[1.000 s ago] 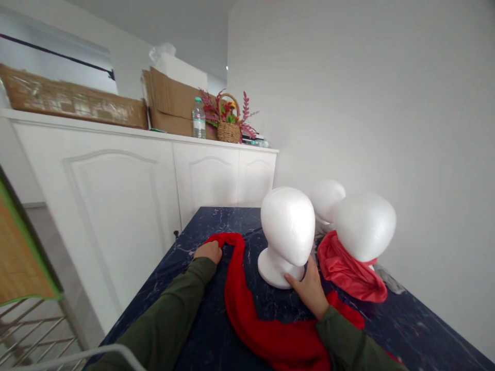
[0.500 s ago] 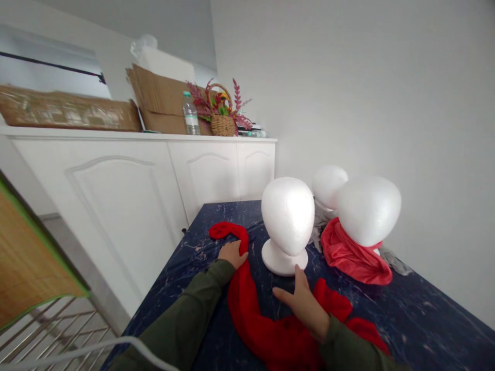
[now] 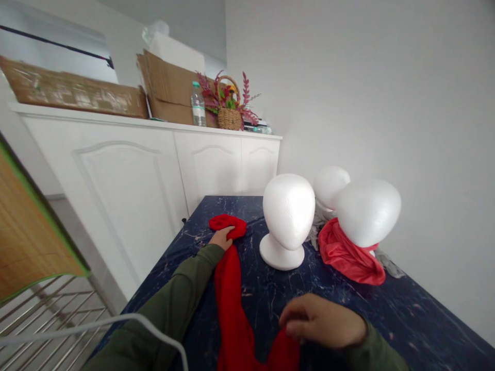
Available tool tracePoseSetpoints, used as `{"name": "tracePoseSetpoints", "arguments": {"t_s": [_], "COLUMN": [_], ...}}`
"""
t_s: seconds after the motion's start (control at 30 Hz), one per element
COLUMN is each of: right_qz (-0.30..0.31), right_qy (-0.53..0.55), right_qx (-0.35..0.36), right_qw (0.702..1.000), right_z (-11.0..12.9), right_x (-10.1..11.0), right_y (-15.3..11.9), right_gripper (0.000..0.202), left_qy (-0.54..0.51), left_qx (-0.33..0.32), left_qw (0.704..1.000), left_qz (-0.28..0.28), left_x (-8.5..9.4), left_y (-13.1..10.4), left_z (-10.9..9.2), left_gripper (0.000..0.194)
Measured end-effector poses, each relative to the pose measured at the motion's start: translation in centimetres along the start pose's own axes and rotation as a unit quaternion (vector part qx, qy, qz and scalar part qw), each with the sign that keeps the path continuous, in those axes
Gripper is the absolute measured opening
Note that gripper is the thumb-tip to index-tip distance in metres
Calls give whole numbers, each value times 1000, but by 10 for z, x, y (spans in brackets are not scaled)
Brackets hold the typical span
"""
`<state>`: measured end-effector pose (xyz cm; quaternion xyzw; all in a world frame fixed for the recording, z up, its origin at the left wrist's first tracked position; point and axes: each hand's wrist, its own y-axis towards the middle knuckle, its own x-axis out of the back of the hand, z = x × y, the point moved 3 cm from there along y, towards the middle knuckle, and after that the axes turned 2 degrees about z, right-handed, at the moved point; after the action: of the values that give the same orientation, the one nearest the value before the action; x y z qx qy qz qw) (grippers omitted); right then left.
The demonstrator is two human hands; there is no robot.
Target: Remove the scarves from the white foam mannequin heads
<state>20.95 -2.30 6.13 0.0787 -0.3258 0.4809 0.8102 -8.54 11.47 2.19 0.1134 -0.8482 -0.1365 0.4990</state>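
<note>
A long red scarf (image 3: 231,288) lies on the dark blue marbled table (image 3: 386,314). My left hand (image 3: 221,238) grips the scarf near its far bunched end. My right hand (image 3: 320,320) hovers low at the near side, fingers curled over the scarf's near end; whether it pinches the cloth is hard to tell. A white foam mannequin head (image 3: 289,216) stands bare just beyond the scarf. To its right a second foam head (image 3: 367,211) wears a lighter red scarf (image 3: 348,255) around its neck. A third foam head (image 3: 330,184) stands behind them.
A white cabinet (image 3: 154,165) runs along the left, bearing cardboard boxes (image 3: 170,93), a water bottle (image 3: 198,105) and a wicker basket of flowers (image 3: 229,111). A wire rack (image 3: 50,319) and a wooden board (image 3: 27,226) sit at the near left. A white wall stands close behind the heads.
My right hand left the base of the bare foam head and drew back toward me along the scarf. My left hand pulled the scarf straighter, bunching its far end.
</note>
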Motion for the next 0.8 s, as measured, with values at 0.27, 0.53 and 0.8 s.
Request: {"name": "tracePoseSetpoints", "arguments": {"t_s": [0.27, 0.53, 0.8], "right_qz": [-575, -551, -522], "right_qy": [-172, -97, -180], "right_qx": [-19, 36, 118], "right_qw": [800, 828, 826], "right_z": [-91, -88, -64], "right_x": [53, 59, 32], "right_y": [48, 85, 94], "right_gripper": [83, 55, 59], "left_qy": [-14, -67, -196], "left_qx": [-116, -237, -136], "left_qw": [993, 966, 968], "left_qz": [18, 75, -75], "left_x": [-9, -28, -7], "left_y": [-22, -44, -30], "left_z": [-56, -101, -105], "left_gripper": [45, 65, 80]}}
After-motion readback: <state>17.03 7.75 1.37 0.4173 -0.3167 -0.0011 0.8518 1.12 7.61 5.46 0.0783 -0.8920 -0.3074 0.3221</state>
